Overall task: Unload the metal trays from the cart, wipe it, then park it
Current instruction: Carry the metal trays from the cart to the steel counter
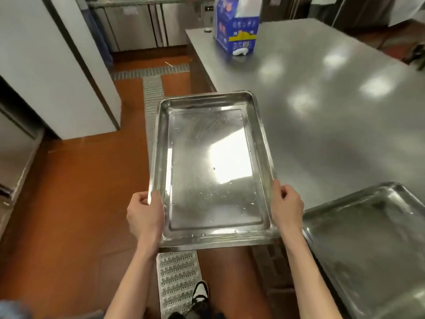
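I hold a shiny rectangular metal tray (213,171) level in front of me, partly over the floor and partly over the left edge of the steel table (322,100). My left hand (145,215) grips its near left rim. My right hand (287,206) grips its near right rim. The tray is empty, with a few water drops inside. A second metal tray (372,245) lies on the table at the lower right. The cart is out of view.
A blue and white box (236,26) stands at the table's far end with a white crumpled cloth (240,51) beside it. A tall white cabinet (53,65) is on the left. The orange floor has a metal drain grate (177,277) running under my feet.
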